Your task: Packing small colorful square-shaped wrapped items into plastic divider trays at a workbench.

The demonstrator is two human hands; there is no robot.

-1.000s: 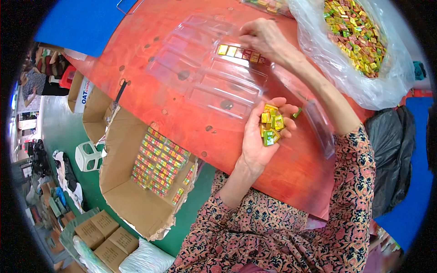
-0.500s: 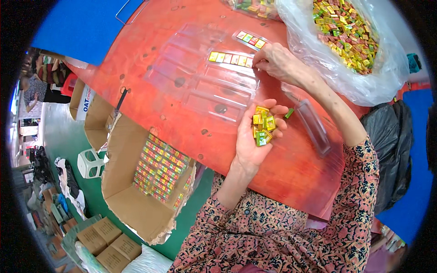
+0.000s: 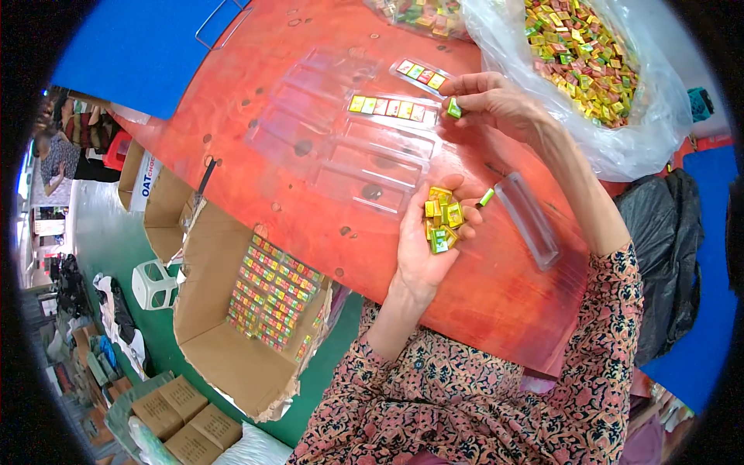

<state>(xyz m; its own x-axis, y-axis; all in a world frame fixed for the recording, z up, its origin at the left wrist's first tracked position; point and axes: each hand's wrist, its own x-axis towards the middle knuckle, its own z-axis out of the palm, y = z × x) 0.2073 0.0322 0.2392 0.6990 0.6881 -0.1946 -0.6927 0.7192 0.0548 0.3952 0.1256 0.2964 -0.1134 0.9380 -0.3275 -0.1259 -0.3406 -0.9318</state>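
My left hand [image 3: 417, 246] is cupped palm up over the table, holding several small wrapped candies [image 3: 443, 211] in yellow and green. One green candy [image 3: 486, 198] sticks out at its fingertips. With thumb and fingers, my right hand [image 3: 500, 105] pinches a green candy [image 3: 454, 108] beside the right end of a clear plastic tray [image 3: 431, 118] that carries a row of candies. A second short row of candies [image 3: 420, 74] lies just beyond it, partly by my right fingertips. Nearer to me, joined clear trays [image 3: 372, 169] lie unfilled.
A narrow clear tray [image 3: 528, 223] lies right of my left hand on the red table [image 3: 310, 225]. A big plastic bag [image 3: 573, 147] of loose candies stands far right, another bag [image 3: 434, 17] beside it. Lower left, a cardboard box [image 3: 225, 372] holds packed candy sheets [image 3: 275, 291].
My right hand has drawn back slightly to the right from the tray's row end, and a green candy now shows between its fingers. My left hand has shifted slightly down and left.
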